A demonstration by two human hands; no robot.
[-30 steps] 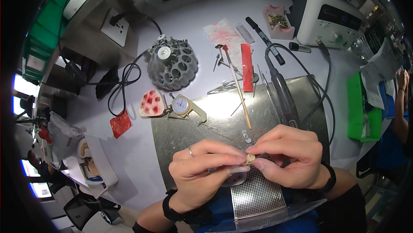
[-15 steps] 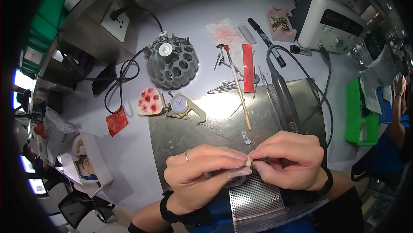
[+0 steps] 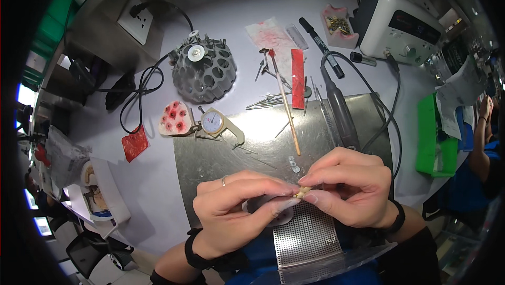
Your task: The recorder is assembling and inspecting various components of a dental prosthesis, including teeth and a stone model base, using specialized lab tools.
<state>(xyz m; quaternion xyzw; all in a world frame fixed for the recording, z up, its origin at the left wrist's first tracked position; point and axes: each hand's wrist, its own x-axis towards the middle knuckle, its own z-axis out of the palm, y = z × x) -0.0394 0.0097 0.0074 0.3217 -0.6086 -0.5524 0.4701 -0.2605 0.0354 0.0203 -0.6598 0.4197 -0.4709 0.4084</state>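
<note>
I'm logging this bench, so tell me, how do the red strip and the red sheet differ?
The red strip is long and narrow; the red sheet is squarish. The strip lies beside the red-tipped brush, the sheet left of the metal plate. Both are red and look flat.

Left of the silver plate, a red sheet; at its far left corner, a white block spotted red; right of the plate, a green bin; at its near side, a cream piece.

2 bare hands, 1 silver ring on the left, black wristbands, black sleeves
</note>
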